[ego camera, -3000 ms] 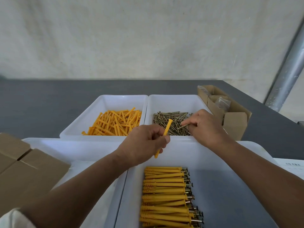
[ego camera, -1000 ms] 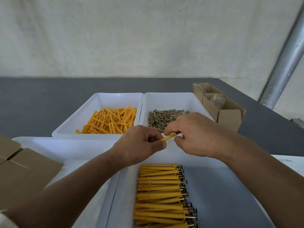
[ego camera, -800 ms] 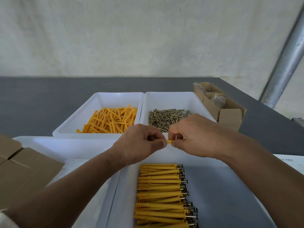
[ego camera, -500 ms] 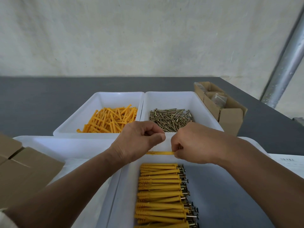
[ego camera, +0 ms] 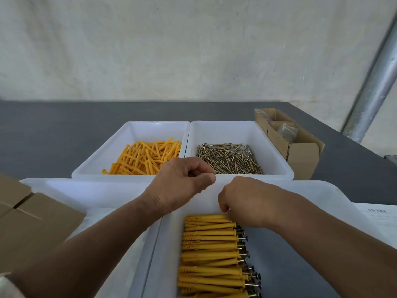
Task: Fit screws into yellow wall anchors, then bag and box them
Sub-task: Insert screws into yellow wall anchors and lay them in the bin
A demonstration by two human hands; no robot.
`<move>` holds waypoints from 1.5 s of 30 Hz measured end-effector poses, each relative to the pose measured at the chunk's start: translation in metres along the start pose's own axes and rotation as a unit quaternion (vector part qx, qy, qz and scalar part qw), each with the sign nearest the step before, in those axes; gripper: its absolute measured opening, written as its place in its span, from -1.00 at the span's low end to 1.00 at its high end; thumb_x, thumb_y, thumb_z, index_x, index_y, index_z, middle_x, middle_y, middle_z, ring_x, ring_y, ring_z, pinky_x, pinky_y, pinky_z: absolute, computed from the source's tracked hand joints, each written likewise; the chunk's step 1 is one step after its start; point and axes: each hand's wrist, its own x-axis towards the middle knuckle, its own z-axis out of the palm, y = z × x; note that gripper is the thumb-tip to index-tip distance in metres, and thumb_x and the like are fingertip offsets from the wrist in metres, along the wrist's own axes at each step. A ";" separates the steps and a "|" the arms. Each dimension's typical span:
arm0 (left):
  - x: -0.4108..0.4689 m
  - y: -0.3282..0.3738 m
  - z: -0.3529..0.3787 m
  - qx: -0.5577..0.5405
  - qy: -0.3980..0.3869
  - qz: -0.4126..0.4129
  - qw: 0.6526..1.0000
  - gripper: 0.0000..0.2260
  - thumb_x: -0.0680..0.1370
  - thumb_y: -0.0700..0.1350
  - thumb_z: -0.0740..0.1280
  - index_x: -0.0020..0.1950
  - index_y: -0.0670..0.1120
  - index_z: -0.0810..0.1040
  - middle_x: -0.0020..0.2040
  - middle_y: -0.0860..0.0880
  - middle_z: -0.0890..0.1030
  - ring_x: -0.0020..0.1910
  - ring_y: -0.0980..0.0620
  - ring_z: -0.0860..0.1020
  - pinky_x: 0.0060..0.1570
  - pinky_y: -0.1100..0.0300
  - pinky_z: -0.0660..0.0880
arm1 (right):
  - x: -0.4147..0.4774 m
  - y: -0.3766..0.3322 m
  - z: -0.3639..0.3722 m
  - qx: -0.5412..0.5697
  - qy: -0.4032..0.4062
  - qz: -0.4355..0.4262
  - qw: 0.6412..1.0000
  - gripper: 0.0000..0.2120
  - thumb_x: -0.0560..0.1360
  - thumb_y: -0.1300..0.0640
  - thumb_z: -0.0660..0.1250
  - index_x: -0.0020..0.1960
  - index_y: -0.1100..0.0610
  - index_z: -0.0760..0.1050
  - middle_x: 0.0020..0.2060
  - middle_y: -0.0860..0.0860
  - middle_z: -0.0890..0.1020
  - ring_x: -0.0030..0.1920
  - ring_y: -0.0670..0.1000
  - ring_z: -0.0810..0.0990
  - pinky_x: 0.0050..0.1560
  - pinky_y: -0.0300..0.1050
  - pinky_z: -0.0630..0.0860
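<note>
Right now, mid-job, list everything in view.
loose anchors: pile, yellow, far left tray
screws: pile, brassy, far right tray
assembled anchors: one row, yellow, near right tray
trays: four, white, two far, two near
far cardboard box: one, brown, table's right
near cardboard box: one, brown, lower left
paper: one, white, right edge
pole: one, grey, right background
table: one, dark grey
left hand: one, fingers curled, nothing seen inside
right hand: one, fingers curled at row's far end

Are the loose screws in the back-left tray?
No, the screws lie in the back-right tray; the back-left tray holds loose anchors.
</note>
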 end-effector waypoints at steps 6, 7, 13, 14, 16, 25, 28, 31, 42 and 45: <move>0.006 -0.004 -0.014 0.001 0.075 0.002 0.997 -0.87 0.50 -0.20 0.41 -0.18 0.01 0.67 -0.36 0.06 0.64 -0.37 0.18 0.58 -0.25 0.30 0.56 | -0.003 0.013 -0.011 0.040 0.095 -0.019 0.994 -0.83 0.54 0.07 0.27 -0.01 0.03 0.64 -0.14 -0.03 0.65 -0.12 -0.02 0.59 -0.09 -0.04 0.57; 0.008 -0.007 -0.017 0.017 0.105 -0.003 0.994 -0.85 0.50 -0.21 0.41 -0.20 0.03 0.66 -0.39 0.11 0.62 -0.40 0.23 0.55 -0.27 0.37 0.51 | -0.002 0.017 -0.013 0.060 0.126 -0.013 0.990 -0.82 0.55 0.05 0.26 -0.05 0.01 0.64 -0.21 -0.08 0.65 -0.17 -0.07 0.58 -0.15 -0.07 0.55; 0.017 -0.025 -0.044 0.247 0.214 -0.065 0.943 -0.88 0.52 -0.10 0.32 -0.11 0.08 0.65 -0.23 0.14 0.62 -0.24 0.18 0.53 -0.37 0.39 0.32 | 0.014 0.044 -0.007 0.092 0.300 0.064 0.947 -0.68 0.58 -0.06 0.20 -0.29 0.05 0.47 -0.39 -0.07 0.52 -0.34 -0.10 0.46 -0.41 -0.18 0.25; 0.018 -0.031 -0.047 0.279 0.201 -0.078 0.936 -0.88 0.54 -0.07 0.30 -0.08 0.07 0.64 -0.21 0.12 0.60 -0.23 0.14 0.51 -0.36 0.34 0.32 | 0.017 0.049 -0.003 0.092 0.292 0.079 0.949 -0.62 0.60 -0.09 0.16 -0.33 0.05 0.42 -0.40 -0.06 0.49 -0.35 -0.10 0.42 -0.41 -0.16 0.22; 0.020 -0.041 -0.051 0.330 0.176 -0.096 0.922 -0.85 0.57 -0.01 0.28 -0.09 0.02 0.63 -0.23 0.09 0.56 -0.24 0.07 0.48 -0.37 0.26 0.30 | 0.021 0.059 0.006 0.096 0.250 0.113 0.957 -0.56 0.63 -0.15 0.06 -0.34 0.03 0.36 -0.37 -0.05 0.45 -0.33 -0.10 0.39 -0.40 -0.13 0.18; 0.022 -0.055 -0.053 0.415 0.034 -0.160 0.895 -0.60 0.62 0.25 0.01 -0.12 0.09 0.54 -0.16 0.02 0.49 -0.09 -0.02 0.47 -0.16 0.10 0.35 | 0.034 0.072 0.017 0.152 0.080 0.189 0.967 -0.38 0.59 -0.34 -0.22 0.02 -0.07 0.53 0.09 0.02 0.59 0.11 0.07 0.51 -0.02 -0.01 0.36; 0.022 -0.054 -0.054 0.416 0.017 -0.164 0.894 -0.59 0.62 0.26 -0.01 -0.07 0.13 0.57 -0.14 0.00 0.48 -0.07 -0.04 0.47 -0.14 0.09 0.37 | 0.040 0.074 0.015 0.144 0.041 0.201 0.968 -0.33 0.57 -0.36 -0.22 0.40 -0.08 0.43 0.36 0.04 0.49 0.30 0.11 0.44 0.06 0.03 0.33; 0.023 -0.055 -0.054 0.422 0.006 -0.163 0.892 -0.57 0.62 0.26 -0.04 -0.01 0.10 0.56 -0.11 -0.01 0.47 -0.05 -0.04 0.46 -0.09 0.06 0.39 | 0.046 0.077 0.014 0.162 0.008 0.222 0.961 -0.32 0.55 -0.36 -0.15 0.41 -0.02 0.41 0.40 0.06 0.45 0.32 0.12 0.43 0.14 0.05 0.36; 0.025 -0.061 -0.058 0.506 -0.036 -0.150 0.849 -0.48 0.57 0.29 -0.18 0.10 0.05 0.47 -0.10 0.03 0.52 -0.10 0.02 0.47 -0.18 0.09 0.32 | 0.051 0.080 0.012 0.207 -0.022 0.218 0.953 -0.58 0.50 -0.24 -0.02 0.04 0.00 0.46 0.03 0.01 0.50 0.06 0.07 0.48 0.06 0.02 0.40; 0.025 -0.061 -0.056 0.477 -0.007 -0.158 0.864 -0.49 0.59 0.32 -0.12 -0.15 0.01 0.44 -0.18 0.02 0.53 -0.18 0.06 0.46 -0.21 0.10 0.33 | 0.051 0.080 0.014 0.198 -0.010 0.217 0.956 -0.62 0.48 -0.24 -0.01 -0.08 0.00 0.43 -0.10 -0.03 0.49 -0.03 0.04 0.48 -0.08 -0.03 0.36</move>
